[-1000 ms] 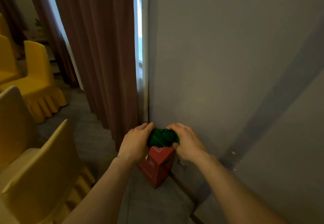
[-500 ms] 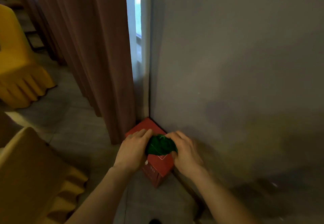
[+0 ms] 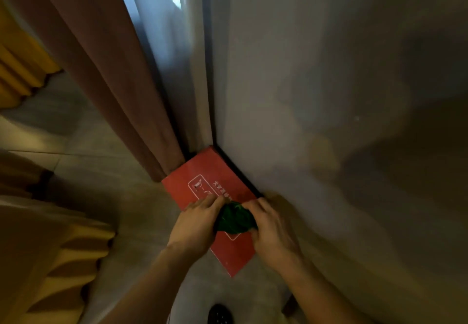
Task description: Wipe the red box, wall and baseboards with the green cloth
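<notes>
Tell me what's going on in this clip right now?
A person bends over a red box that stands on the floor against the wall, beside a curtain. Both hands, left and right, press a bunched green cloth onto the box's top, apparently wiping it. The near half of the top is under the hands; the far half with its white print is bare.

A grey wall [image 3: 329,70] fills the right side, dim and blotched with shadow. Left of its corner, a brown curtain [image 3: 96,75] hangs to the floor [image 3: 83,133], with a pale sheer [image 3: 172,44] between curtain and corner letting in cool daylight near the top. The floor is grey tile with faint seams. Yellow pleated chair covers [image 3: 17,70] show at the far left, and another [image 3: 50,260] lies lower left, near the camera.
</notes>
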Motion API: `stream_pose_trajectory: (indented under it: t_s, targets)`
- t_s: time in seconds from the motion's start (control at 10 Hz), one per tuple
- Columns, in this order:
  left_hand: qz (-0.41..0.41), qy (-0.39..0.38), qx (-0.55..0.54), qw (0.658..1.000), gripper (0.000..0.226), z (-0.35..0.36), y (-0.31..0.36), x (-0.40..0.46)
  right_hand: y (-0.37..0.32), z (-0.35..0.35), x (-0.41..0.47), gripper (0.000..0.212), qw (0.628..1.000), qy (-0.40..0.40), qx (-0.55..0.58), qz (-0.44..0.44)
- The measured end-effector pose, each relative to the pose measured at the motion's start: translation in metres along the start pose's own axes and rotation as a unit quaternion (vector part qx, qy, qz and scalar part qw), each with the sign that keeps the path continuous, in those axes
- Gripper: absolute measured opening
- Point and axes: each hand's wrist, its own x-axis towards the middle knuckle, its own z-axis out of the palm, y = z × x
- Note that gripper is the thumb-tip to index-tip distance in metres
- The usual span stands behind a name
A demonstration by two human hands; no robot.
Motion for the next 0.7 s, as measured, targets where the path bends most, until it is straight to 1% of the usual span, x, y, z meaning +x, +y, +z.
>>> stream_pose_trajectory:
  t_s: [0.1, 0.2, 0.3, 0.4, 0.5, 0.6, 0.7]
  targets:
    - [-0.011, -0.012, 0.002, 1.000, 0.056, 0.028, -0.017, 0.009, 0.014, 0.026, 0.015, 0.057, 1.000, -0.009, -0.017, 0.015]
    - [-0.027, -0.044, 0.018, 0.998, 0.069, 0.054, -0.029, 0.009, 0.025, 0.051, 0.021, 0.060, 0.999, -0.027, -0.034, 0.030]
    - [-0.026, -0.073, 0.028, 0.997, 0.087, 0.077, -0.038, 0.003, 0.036, 0.070, 0.018, 0.067, 0.995, -0.073, -0.045, 0.044]
    - [-0.021, -0.123, 0.051, 0.991, 0.098, 0.094, -0.044, -0.009, 0.044, 0.081, 0.010, 0.075, 0.989, -0.128, -0.063, 0.037]
    - [-0.030, -0.162, 0.076, 0.983, 0.099, 0.103, -0.047, -0.017, 0.047, 0.085, 0.006, 0.082, 0.985, -0.146, -0.087, 0.029]
    - [-0.043, -0.177, 0.075, 0.980, 0.094, 0.109, -0.045, -0.018, 0.048, 0.085, 0.005, 0.083, 0.985, -0.140, -0.103, 0.018]
    - [-0.050, -0.167, 0.065, 0.982, 0.091, 0.101, -0.042, -0.021, 0.046, 0.077, -0.001, 0.084, 0.987, -0.134, -0.092, 0.008]
